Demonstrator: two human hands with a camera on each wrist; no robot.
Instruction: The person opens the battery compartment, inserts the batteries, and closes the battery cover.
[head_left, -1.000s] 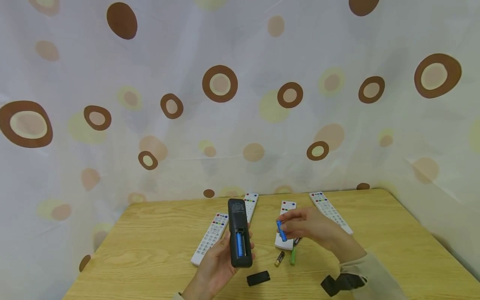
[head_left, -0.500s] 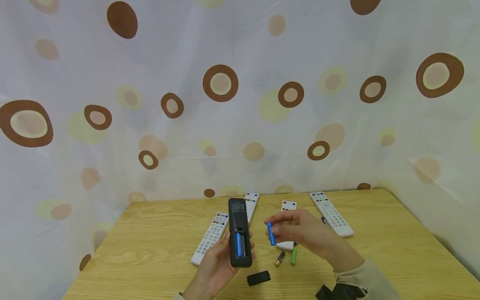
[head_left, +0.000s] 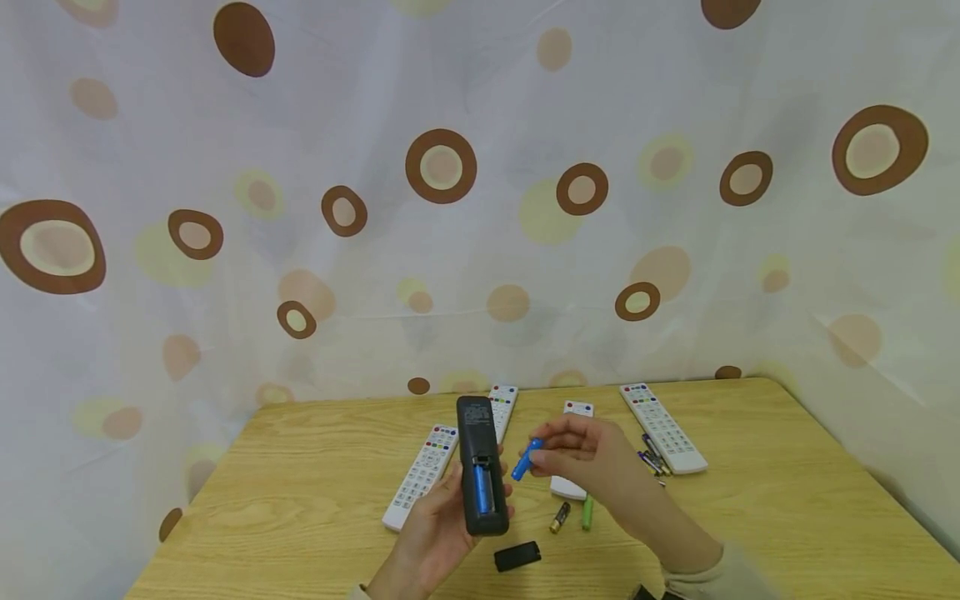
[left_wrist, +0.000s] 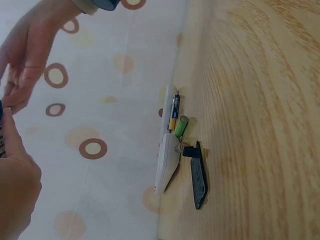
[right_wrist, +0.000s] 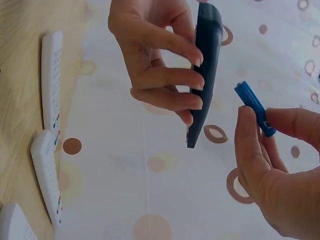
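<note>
In the head view my left hand [head_left: 438, 521] grips a black remote control [head_left: 477, 433], its back toward me and its battery compartment uncovered. One blue battery [head_left: 481, 488] lies along the compartment's left side; the slot beside it looks vacant. Just right of the remote, my right hand [head_left: 592, 458] pinches a second blue battery [right_wrist: 255, 108] between thumb and fingers, tilted and apart from the remote. The right wrist view shows the remote edge-on with my left fingers [right_wrist: 170, 80] wrapped round it. Below on the table lies the black battery cover [head_left: 517, 556].
White remotes lie on the wooden table [head_left: 300, 500]: one at left [head_left: 423, 475], one partly behind the black remote, one behind my right hand and one at right [head_left: 663, 429]. A green battery [head_left: 587, 512], a black-and-gold battery [head_left: 560, 517] and several more batteries [head_left: 654, 456] lie nearby.
My right hand has moved left with the blue battery, close to the black remote, and the battery's tilt has turned. The left hand and remote have barely shifted.
</note>
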